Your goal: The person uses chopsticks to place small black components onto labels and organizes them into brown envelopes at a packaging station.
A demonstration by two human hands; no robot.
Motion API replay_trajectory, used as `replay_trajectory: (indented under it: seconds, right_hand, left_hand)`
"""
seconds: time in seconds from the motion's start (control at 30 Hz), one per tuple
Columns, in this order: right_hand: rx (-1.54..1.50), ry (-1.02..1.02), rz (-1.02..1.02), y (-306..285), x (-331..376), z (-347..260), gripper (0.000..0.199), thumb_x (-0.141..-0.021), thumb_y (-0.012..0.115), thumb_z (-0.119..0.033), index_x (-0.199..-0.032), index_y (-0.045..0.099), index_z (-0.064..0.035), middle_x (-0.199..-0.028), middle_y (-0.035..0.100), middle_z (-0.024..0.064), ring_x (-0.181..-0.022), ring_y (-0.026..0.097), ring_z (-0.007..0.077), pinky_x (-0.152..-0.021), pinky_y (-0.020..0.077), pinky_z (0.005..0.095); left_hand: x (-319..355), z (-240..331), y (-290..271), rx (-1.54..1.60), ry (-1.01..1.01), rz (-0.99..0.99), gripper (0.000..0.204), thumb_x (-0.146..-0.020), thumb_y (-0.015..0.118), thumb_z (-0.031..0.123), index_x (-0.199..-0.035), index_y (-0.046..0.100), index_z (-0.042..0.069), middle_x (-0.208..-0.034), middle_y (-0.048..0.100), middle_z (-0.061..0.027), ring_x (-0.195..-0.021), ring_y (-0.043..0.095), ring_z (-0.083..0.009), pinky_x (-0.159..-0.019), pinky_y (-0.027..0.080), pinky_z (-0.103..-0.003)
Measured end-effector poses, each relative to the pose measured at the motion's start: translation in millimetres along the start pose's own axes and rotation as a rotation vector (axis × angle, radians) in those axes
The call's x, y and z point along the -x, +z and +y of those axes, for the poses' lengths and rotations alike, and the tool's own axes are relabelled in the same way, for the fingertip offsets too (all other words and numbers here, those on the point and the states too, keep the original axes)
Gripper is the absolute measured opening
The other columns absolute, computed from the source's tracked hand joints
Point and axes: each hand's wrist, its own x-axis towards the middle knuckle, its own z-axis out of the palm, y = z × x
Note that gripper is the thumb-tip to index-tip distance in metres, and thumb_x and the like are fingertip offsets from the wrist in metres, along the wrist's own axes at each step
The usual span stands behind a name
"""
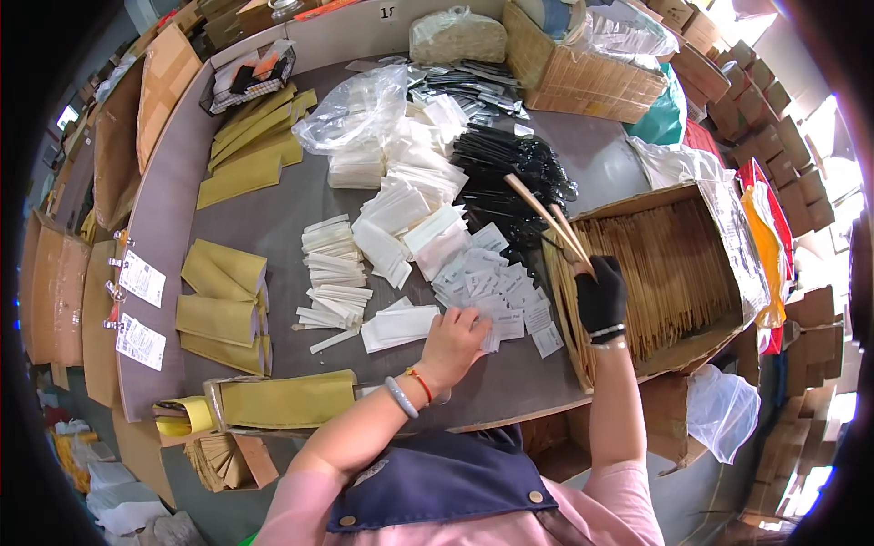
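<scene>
Near the table's front my left hand (452, 346) is bare, with two bracelets at the wrist. Its fingers are bent and closed on a small white packet (492, 329) at the edge of a loose pile of printed packets (487, 278). A stack of white paper sleeves (399, 328) lies just left of it. My right hand (602, 296), in a black glove, grips light wooden sticks (549, 218) that point up and to the left. Under and beside it stands an open cardboard box (557, 341) filled with rows of brown paper envelopes (669, 273).
Black plastic-wrapped items (510, 173), white sleeve piles (405, 214) and a clear bag (360, 114) cover the middle. Yellow-brown envelopes (218, 314) lie left, by the table's raised wall (168, 237). A cardboard carton (592, 86) stands at the back.
</scene>
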Motion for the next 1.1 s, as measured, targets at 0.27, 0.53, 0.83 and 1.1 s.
replay_trajectory:
  seconds: [0.27,0.53,0.83,1.1]
  right_hand:
    - [-0.660,0.580,-0.120,-41.8,51.3,-35.1,0.018,-0.094,0.061,-0.017,-0.090,0.065,-0.0003,-0.073,0.054,-0.0010,-0.066,0.048,0.0085,-0.060,0.0386,0.0238]
    - [-0.810,0.639,-0.669,-5.1,102.0,-68.0,0.022,-0.094,0.061,-0.024,-0.093,0.064,-0.0027,-0.063,0.049,-0.0051,-0.054,0.041,0.0039,-0.050,0.0315,0.0210]
    - [-0.218,0.134,-0.770,34.6,136.4,-107.4,0.018,-0.087,0.069,-0.022,-0.092,0.066,-0.0042,-0.074,0.063,0.0152,-0.070,0.063,0.0277,-0.065,0.0480,0.0349]
    - [-0.162,-0.252,-0.551,32.9,150.4,-74.5,0.026,-0.079,0.067,-0.010,-0.104,0.065,-0.0148,-0.073,0.057,0.0081,-0.067,0.059,0.0287,-0.059,0.0489,0.0396]
  left_hand:
    - [27.0,-10.4,-47.8,0.073,0.010,0.019,0.052,-0.063,0.082,0.022,-0.110,0.063,0.008,-0.110,0.058,-0.0056,-0.103,0.052,-0.0258,-0.080,0.044,-0.039]
    - [124.1,-21.3,-104.6,0.013,-0.227,-0.101,0.048,-0.065,0.081,0.021,-0.109,0.067,0.009,-0.109,0.061,-0.0031,-0.098,0.052,-0.0263,-0.087,0.044,-0.040]
    - [172.3,-14.7,-96.3,-0.208,-0.090,-0.191,0.045,-0.067,0.078,0.022,-0.111,0.067,0.014,-0.118,0.061,0.0063,-0.098,0.051,-0.0216,-0.084,0.041,-0.038]
    - [173.7,-44.0,-126.6,-0.032,-0.263,-0.096,0.061,-0.067,0.081,0.033,-0.121,0.063,0.011,-0.128,0.055,-0.0065,-0.118,0.046,-0.0328,-0.103,0.036,-0.047]
